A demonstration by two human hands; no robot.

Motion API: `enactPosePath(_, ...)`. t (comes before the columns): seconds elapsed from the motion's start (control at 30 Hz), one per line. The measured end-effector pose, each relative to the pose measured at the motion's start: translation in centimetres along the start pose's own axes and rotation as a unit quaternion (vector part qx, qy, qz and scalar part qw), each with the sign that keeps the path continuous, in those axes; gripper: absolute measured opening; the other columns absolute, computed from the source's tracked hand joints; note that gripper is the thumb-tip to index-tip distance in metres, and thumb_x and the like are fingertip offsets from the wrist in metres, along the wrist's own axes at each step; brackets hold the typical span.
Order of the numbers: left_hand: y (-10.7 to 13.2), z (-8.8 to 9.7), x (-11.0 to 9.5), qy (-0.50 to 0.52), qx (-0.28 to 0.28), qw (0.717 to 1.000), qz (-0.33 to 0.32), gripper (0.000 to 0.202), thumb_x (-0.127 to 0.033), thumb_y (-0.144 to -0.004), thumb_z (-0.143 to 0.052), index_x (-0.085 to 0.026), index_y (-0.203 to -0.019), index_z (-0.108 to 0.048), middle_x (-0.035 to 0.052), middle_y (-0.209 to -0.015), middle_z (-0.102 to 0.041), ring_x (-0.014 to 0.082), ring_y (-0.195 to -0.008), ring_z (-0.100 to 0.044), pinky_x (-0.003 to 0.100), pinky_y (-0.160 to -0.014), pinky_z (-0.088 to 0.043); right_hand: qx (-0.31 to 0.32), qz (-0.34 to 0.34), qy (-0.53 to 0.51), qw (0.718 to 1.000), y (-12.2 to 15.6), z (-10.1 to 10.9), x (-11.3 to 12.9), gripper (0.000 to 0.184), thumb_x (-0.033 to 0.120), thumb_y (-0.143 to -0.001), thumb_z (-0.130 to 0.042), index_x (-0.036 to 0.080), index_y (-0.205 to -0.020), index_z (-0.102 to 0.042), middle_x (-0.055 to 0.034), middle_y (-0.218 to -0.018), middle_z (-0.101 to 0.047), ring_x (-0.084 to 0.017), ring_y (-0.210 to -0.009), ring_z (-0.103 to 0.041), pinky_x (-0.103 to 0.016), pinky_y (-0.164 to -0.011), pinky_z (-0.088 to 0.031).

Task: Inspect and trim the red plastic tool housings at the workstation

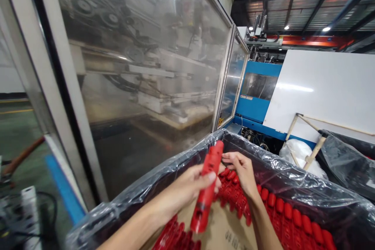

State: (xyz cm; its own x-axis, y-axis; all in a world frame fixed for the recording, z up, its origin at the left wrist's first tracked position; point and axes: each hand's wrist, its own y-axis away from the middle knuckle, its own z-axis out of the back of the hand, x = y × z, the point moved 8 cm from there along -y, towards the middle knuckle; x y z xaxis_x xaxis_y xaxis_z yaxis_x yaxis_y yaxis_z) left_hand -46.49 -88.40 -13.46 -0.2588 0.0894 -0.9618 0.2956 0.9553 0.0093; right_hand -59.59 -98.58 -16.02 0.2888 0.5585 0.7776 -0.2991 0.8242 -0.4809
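Note:
My left hand (202, 179) is wrapped round a long red plastic part (209, 187), thumb across its front. The part is tilted, its top leaning right, with slots and holes along its body. Beside its upper end is my right hand (240, 168), fingers curled and pinched together at the part's edge. Whether those fingertips hold anything small I cannot make out. Below both hands, more red plastic parts (288, 215) stand in rows on a brown cardboard sheet (225, 226), inside a bin lined with clear plastic film (140, 187).
A machine's clear guard panel (152, 78) in a metal frame rises close on the left and ahead. Blue machinery (254, 90) and a large white panel (325, 90) stand behind the bin. At right is a pipe-framed rack (315, 152) with a white bag (297, 154).

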Motion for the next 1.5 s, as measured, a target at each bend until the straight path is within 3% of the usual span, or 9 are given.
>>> enactPosePath(0.17,0.2,3.6,-2.1,0.232,-0.172,0.954,-0.084,0.035,-0.013,-0.093,-0.051,-0.017,-0.127,-0.057,0.0014,-0.074,-0.064,0.0092,-0.061,-0.061,0.021,-0.059,-0.054,0.144,0.035,0.195,0.97,0.7,-7.5,-7.3,0.013,0.021,-0.084,-0.066,0.016,-0.095,-0.068,-0.0089,-0.111,-0.065,-0.025,-0.107,-0.059,-0.046,-0.093,-0.048)
enactPosePath(0.3,0.5,4.3,-3.0,0.293,-0.199,0.929,-0.112,0.038,-0.006,-0.093,-0.046,-0.011,-0.129,-0.054,0.0026,-0.072,-0.062,0.0096,-0.058,-0.061,0.022,-0.058,-0.058,0.214,0.064,0.278,0.934,3.0,-13.3,-11.0,0.014,0.022,-0.085,-0.069,0.015,-0.096,-0.065,-0.0066,-0.116,-0.062,-0.025,-0.115,-0.055,-0.05,-0.099,-0.044)
enactPosePath(0.4,0.8,4.6,-2.8,0.308,-0.219,0.92,-0.105,0.039,-0.002,-0.091,-0.047,-0.009,-0.129,-0.054,0.0019,-0.069,-0.061,0.0085,-0.055,-0.06,0.021,-0.057,-0.058,0.198,0.071,0.272,0.939,3.2,-14.6,-12.1,0.009,0.021,-0.089,-0.065,0.014,-0.095,-0.065,-0.0054,-0.11,-0.065,-0.024,-0.112,-0.058,-0.051,-0.1,-0.044)
enactPosePath(0.5,0.9,5.0,-2.7,0.296,-0.234,0.921,-0.101,0.041,0.0,-0.089,-0.049,-0.009,-0.128,-0.055,0.002,-0.068,-0.062,0.008,-0.054,-0.06,0.019,-0.058,-0.057,0.137,0.074,0.208,0.966,2.2,-12.7,-11.9,0.01,0.02,-0.091,-0.062,0.015,-0.097,-0.066,-0.0068,-0.113,-0.066,-0.023,-0.111,-0.06,-0.05,-0.1,-0.045)
enactPosePath(0.67,0.7,5.7,-2.0,0.253,-0.252,0.932,-0.065,0.039,0.001,-0.087,-0.053,-0.013,-0.123,-0.061,0.0014,-0.062,-0.062,0.0081,-0.053,-0.061,0.017,-0.057,-0.056,-0.018,0.054,-0.008,0.998,0.4,-4.0,-9.1,0.029,0.028,-0.098,-0.04,0.016,-0.12,-0.054,-0.0156,-0.128,-0.061,-0.025,-0.119,-0.058,-0.049,-0.103,-0.045)
enactPosePath(0.83,0.1,5.3,-0.8,0.187,-0.224,0.956,-0.03,0.034,0.003,-0.073,-0.069,-0.01,-0.104,-0.071,0.0097,-0.089,-0.074,0.0145,-0.081,-0.07,0.02,-0.077,-0.056,0.008,0.04,-0.218,0.975,0.8,0.8,-3.4,0.031,0.044,-0.094,-0.051,0.021,-0.114,-0.054,-0.0129,-0.118,-0.069,-0.025,-0.102,-0.069,-0.037,-0.077,-0.059)
enactPosePath(1.07,-0.2,2.2,1.0,0.036,-0.056,0.998,0.007,0.055,-0.011,-0.053,-0.08,-0.018,-0.106,-0.07,0.0077,-0.121,-0.07,0.0236,-0.123,-0.055,0.03,-0.108,-0.037,0.069,0.044,-0.329,0.941,2.2,1.6,3.2,0.033,0.046,-0.082,-0.072,0.022,-0.105,-0.068,-0.007,-0.103,-0.074,-0.02,-0.09,-0.07,-0.024,-0.066,-0.057)
enactPosePath(1.27,0.7,1.0,2.1,0.031,-0.06,0.995,0.072,0.043,-0.01,-0.045,-0.08,-0.015,-0.085,-0.066,0.0018,-0.079,-0.073,0.0184,-0.073,-0.065,0.029,-0.07,-0.052,0.063,0.023,-0.388,0.919,1.9,1.5,5.2,0.029,0.041,-0.08,-0.075,0.023,-0.101,-0.071,-0.0048,-0.097,-0.074,-0.015,-0.078,-0.069,-0.018,-0.058,-0.055)
enactPosePath(1.5,0.7,-0.4,2.9,0.076,0.0,0.992,0.103,0.059,-0.023,-0.051,-0.091,-0.014,-0.102,-0.061,0.0073,-0.084,-0.074,0.018,-0.073,-0.068,0.03,-0.073,-0.054,0.096,0.043,-0.245,0.964,0.3,0.2,4.6,0.043,0.049,-0.092,-0.054,0.021,-0.125,-0.057,-0.008,-0.107,-0.071,-0.017,-0.08,-0.069,-0.024,-0.062,-0.056)
